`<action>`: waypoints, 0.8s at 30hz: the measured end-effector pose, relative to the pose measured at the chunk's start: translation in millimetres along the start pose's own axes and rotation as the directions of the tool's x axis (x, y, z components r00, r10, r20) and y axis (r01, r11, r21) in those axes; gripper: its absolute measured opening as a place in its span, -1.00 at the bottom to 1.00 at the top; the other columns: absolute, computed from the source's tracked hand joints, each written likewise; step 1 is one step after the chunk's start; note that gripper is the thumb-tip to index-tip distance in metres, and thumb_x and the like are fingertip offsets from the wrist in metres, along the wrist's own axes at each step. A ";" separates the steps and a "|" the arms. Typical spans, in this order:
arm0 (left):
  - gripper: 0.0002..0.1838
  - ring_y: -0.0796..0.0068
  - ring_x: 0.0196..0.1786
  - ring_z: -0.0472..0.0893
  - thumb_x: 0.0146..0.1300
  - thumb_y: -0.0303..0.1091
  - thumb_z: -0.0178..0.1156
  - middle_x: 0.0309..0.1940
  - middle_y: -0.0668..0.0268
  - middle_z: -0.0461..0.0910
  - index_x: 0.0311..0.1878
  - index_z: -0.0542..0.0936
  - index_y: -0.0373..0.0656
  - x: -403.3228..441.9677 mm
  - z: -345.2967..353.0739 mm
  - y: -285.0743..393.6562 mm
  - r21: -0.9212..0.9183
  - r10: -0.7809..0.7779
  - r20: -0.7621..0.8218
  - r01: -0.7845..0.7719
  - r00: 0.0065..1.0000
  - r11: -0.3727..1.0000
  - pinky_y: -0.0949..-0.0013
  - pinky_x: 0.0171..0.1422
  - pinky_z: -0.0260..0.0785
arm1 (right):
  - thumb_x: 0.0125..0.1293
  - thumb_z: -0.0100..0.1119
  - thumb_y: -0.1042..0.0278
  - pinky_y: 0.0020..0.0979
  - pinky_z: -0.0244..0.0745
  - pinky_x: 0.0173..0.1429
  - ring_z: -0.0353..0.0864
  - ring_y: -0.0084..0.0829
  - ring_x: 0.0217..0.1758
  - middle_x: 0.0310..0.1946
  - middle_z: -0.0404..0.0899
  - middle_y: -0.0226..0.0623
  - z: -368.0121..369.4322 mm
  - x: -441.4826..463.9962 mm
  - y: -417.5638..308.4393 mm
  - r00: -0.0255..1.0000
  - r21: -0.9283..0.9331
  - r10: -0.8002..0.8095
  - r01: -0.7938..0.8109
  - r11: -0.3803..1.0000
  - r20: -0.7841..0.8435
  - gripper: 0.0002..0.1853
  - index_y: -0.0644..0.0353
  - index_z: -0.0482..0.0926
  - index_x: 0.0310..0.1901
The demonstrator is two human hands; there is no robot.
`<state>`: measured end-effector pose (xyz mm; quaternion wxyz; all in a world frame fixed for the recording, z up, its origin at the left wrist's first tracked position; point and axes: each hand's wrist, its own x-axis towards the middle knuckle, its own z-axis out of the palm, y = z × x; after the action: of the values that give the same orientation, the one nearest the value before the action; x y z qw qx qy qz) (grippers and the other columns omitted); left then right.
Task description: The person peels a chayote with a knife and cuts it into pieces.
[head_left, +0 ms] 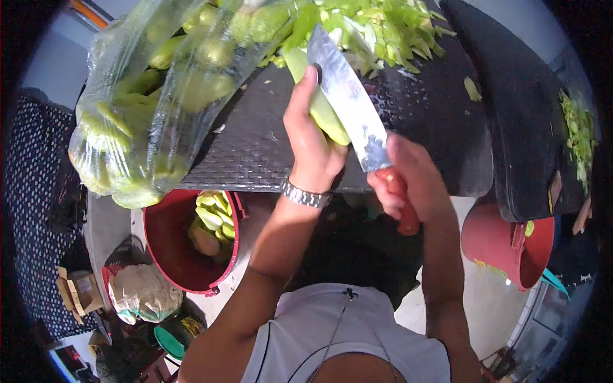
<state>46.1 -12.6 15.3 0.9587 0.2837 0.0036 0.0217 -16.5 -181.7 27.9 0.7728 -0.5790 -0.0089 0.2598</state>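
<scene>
Step in hand looks like cutting: left hand pinches the long pale-green fruit between thumb and fingers, tilted over the near edge of the black woven-texture table; right hand is wrapped round the red handle of the broad steel-bladed knife. Blade lies alongside and partly over fruit; can't tell if the edge is biting in. Left thumb tip sits right by the blade. Loose heap of green shreds beyond the fruit; clear plastic bag of green produce to the left. Judgement: another stroke calls for a firm hold low on the fruit, thumb clear of the edge, and a controlled, shallow blade angle.
</scene>
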 end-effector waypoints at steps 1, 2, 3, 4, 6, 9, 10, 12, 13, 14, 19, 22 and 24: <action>-0.49 0.12 0.06 0.72 0.50 0.05 0.10 -0.02 0.12 0.69 0.23 0.52 -0.20 8.8 0.0 4.2 -0.068 -0.024 -0.039 0.022 0.999 0.997 0.04 0.12 0.63 | 0.63 -0.04 -0.16 -0.50 0.32 -0.65 0.35 -0.64 -0.74 -0.57 0.50 -0.40 -4.4 9.6 -8.0 0.996 0.150 0.063 -0.072 0.986 0.067 -0.47 0.27 0.54 0.01; -0.49 0.17 0.07 0.71 0.49 0.05 0.11 -0.01 0.15 0.69 0.22 0.52 -0.21 12.3 -0.4 10.7 -0.124 -0.080 -0.073 0.070 0.994 0.990 0.10 0.17 0.62 | 0.59 -0.04 -0.24 -0.52 0.25 -0.75 0.25 -0.66 -0.81 -0.57 0.50 -0.36 0.6 21.9 -13.5 1.000 0.104 0.005 -0.005 0.995 0.005 -0.48 0.16 0.47 -0.17; -0.45 0.10 0.08 0.69 0.48 0.11 0.12 0.03 0.12 0.67 0.23 0.50 -0.20 18.2 -6.0 14.5 -0.137 -0.127 -0.089 0.114 0.988 0.984 -0.04 0.19 0.59 | 0.61 -0.04 -0.21 -0.53 0.27 -0.74 0.29 -0.66 -0.77 -0.57 0.51 -0.37 -4.0 34.4 -18.3 1.000 0.052 0.028 -0.027 0.998 -0.006 -0.50 0.15 0.49 -0.18; -0.42 0.06 0.08 0.69 0.47 0.15 0.11 0.04 0.09 0.66 0.24 0.49 -0.18 18.7 -12.1 18.6 -0.112 -0.178 -0.069 0.170 0.982 0.979 -0.12 0.17 0.58 | 0.63 -0.05 -0.18 -0.52 0.31 -0.68 0.33 -0.65 -0.74 -0.55 0.51 -0.39 -3.5 41.5 -21.3 0.995 -0.003 -0.034 0.034 0.999 -0.092 -0.51 0.14 0.48 -0.23; -0.38 -0.01 0.07 0.67 0.46 0.22 0.09 0.06 0.05 0.64 0.25 0.47 -0.17 20.0 -18.2 24.6 -0.073 -0.218 -0.069 0.213 0.974 0.974 -0.24 0.14 0.56 | 0.65 -0.05 -0.09 -0.46 0.40 -0.57 0.41 -0.60 -0.66 -0.53 0.50 -0.38 1.9 43.9 -27.1 0.975 -0.222 -0.126 0.084 0.972 -0.183 -0.55 0.16 0.52 -0.21; -0.35 -0.05 0.04 0.67 0.46 0.28 0.05 0.04 0.03 0.63 0.23 0.46 -0.15 21.0 -22.2 30.2 -0.040 -0.155 -0.126 0.151 0.980 0.988 -0.29 0.11 0.55 | 0.65 -0.02 0.11 -0.39 0.48 -0.38 0.48 -0.50 -0.55 -0.51 0.49 -0.30 14.8 18.2 -12.7 0.940 -0.618 -0.315 0.173 0.767 -0.128 -0.67 0.21 0.57 0.09; -0.36 -0.04 0.03 0.67 0.46 0.28 0.04 0.02 0.04 0.63 0.22 0.46 -0.15 21.3 -23.6 30.6 -0.030 -0.117 -0.138 0.114 0.983 0.993 -0.28 0.11 0.56 | 0.64 -0.01 0.19 -0.41 0.48 -0.33 0.47 -0.48 -0.53 -0.50 0.48 -0.29 26.3 6.5 -1.1 0.895 -0.704 -0.442 0.280 0.653 -0.054 -0.65 0.20 0.53 0.26; -0.36 -0.03 0.02 0.66 0.47 0.30 0.03 0.01 0.05 0.62 0.21 0.46 -0.13 22.0 -25.7 28.1 -0.028 -0.051 -0.139 0.047 0.989 0.998 -0.26 0.09 0.57 | 0.61 0.03 0.30 -0.34 0.49 -0.24 0.51 -0.35 -0.47 -0.46 0.48 -0.19 41.1 -9.2 12.3 0.839 -0.790 -0.543 0.360 0.497 0.041 -0.54 0.14 0.47 0.46; -0.36 -0.02 0.01 0.66 0.47 0.32 0.02 0.00 0.05 0.62 0.20 0.46 -0.11 22.7 -26.4 25.7 -0.037 -0.021 -0.131 0.017 0.991 0.999 -0.25 0.08 0.57 | 0.58 0.06 0.33 -0.24 0.52 -0.21 0.55 -0.25 -0.44 -0.44 0.50 -0.10 45.7 -15.6 16.0 0.847 -0.808 -0.530 0.345 0.477 0.049 -0.51 0.07 0.44 0.49; -0.35 -0.02 0.00 0.66 0.47 0.34 0.01 0.00 0.06 0.62 0.20 0.46 -0.09 22.8 -26.6 23.3 -0.044 0.006 -0.122 -0.011 0.992 0.999 -0.24 0.06 0.58 | 0.56 0.10 0.35 -0.15 0.54 -0.18 0.59 -0.15 -0.40 -0.42 0.52 -0.01 48.4 -19.6 18.9 0.854 -0.825 -0.517 0.330 0.458 0.054 -0.48 0.01 0.41 0.52; -0.33 -0.02 0.00 0.66 0.47 0.39 -0.06 0.00 0.06 0.61 0.19 0.47 -0.07 15.9 -16.3 18.4 0.022 0.047 -0.164 -0.044 0.985 0.999 -0.19 0.01 0.59 | 0.56 0.10 0.34 -0.16 0.54 -0.21 0.58 -0.10 -0.41 -0.40 0.52 -0.02 47.1 -24.3 26.0 0.868 -0.848 -0.497 0.277 0.452 0.018 -0.51 0.01 0.46 0.48; -0.33 -0.03 -0.01 0.67 0.48 0.38 -0.09 0.02 0.05 0.61 0.21 0.46 -0.06 12.2 -15.2 17.8 0.012 0.035 -0.142 -0.034 0.989 0.999 -0.19 0.02 0.60 | 0.56 0.11 0.34 -0.15 0.53 -0.25 0.57 -0.11 -0.43 -0.42 0.50 -0.04 43.6 -19.3 29.6 0.845 -0.843 -0.534 0.312 0.439 0.034 -0.51 0.01 0.46 0.48; -0.33 -0.04 -0.02 0.67 0.49 0.37 -0.10 0.03 0.05 0.61 0.21 0.45 -0.07 6.2 -11.3 13.9 0.006 0.023 -0.150 -0.022 0.988 1.000 -0.18 0.01 0.60 | 0.56 0.11 0.35 -0.15 0.53 -0.27 0.57 -0.10 -0.44 -0.42 0.49 -0.05 40.0 -12.0 33.5 0.822 -0.843 -0.567 0.340 0.416 0.051 -0.51 0.01 0.46 0.48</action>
<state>51.5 5.4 13.4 0.9548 0.2833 0.0725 0.0538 -52.6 -144.5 14.4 0.4451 -0.8719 -0.1921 -0.0687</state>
